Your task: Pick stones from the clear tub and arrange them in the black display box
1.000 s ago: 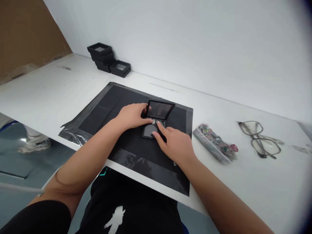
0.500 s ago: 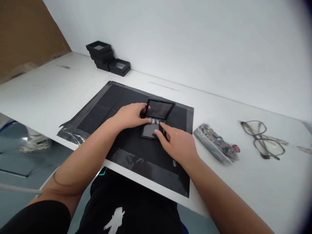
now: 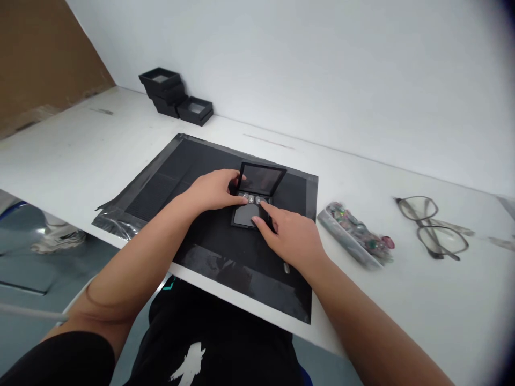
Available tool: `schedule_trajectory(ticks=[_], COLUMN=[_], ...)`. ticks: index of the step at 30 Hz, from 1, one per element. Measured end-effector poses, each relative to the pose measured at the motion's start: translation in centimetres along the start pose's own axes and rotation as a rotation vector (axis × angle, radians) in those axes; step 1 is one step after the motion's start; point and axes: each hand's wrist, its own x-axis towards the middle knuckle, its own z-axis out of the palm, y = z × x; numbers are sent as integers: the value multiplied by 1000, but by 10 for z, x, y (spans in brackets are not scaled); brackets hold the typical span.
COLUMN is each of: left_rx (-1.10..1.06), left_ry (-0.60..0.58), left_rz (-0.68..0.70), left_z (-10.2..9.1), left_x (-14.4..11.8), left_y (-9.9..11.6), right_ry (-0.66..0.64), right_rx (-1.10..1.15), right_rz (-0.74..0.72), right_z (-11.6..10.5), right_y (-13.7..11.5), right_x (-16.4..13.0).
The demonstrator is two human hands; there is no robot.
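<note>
A small black hinged case (image 3: 243,217) stands with its lid up on the black mat (image 3: 193,177). Along its hinge side lies a row of small shiny silvery pieces (image 3: 251,199), partly covered by fingertips. My left hand (image 3: 213,190) grips the case's left side, thumb on the leftmost piece and the other fingers partly hidden behind the lid. From the right, my right hand (image 3: 295,233) reaches in with the index fingertip on the right end of the row. Its thumb is apart from that finger, near the case's front right, and the remaining fingers are curled under.
A clear tray (image 3: 350,241) of colourful trinkets sits right of the mat, with eyeglasses (image 3: 432,228) beyond. Black boxes (image 3: 161,88) are stacked by the wall. A small metallic piece (image 3: 286,268) lies below my right hand. The table's front edge runs close to my lap.
My right index finger has shifted slightly left along the row of pieces. My left hand keeps its grip on the case. The whole view has drifted a little.
</note>
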Motion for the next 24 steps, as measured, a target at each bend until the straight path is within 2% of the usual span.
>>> schedule_trajectory(ticks=[6, 16, 24], left_rx=[-74, -66, -240], left_ry=[10, 90, 36], left_rz=[3, -36, -32], left_z=[1, 14, 16], left_x=[2, 9, 17], left_y=[-4, -6, -16], right_ry=[13, -14, -9], right_rx=[64, 104, 94], right_rz=[18, 33, 20], right_z=[0, -3, -2], right_y=[2, 2, 4], right_x=[0, 1, 2])
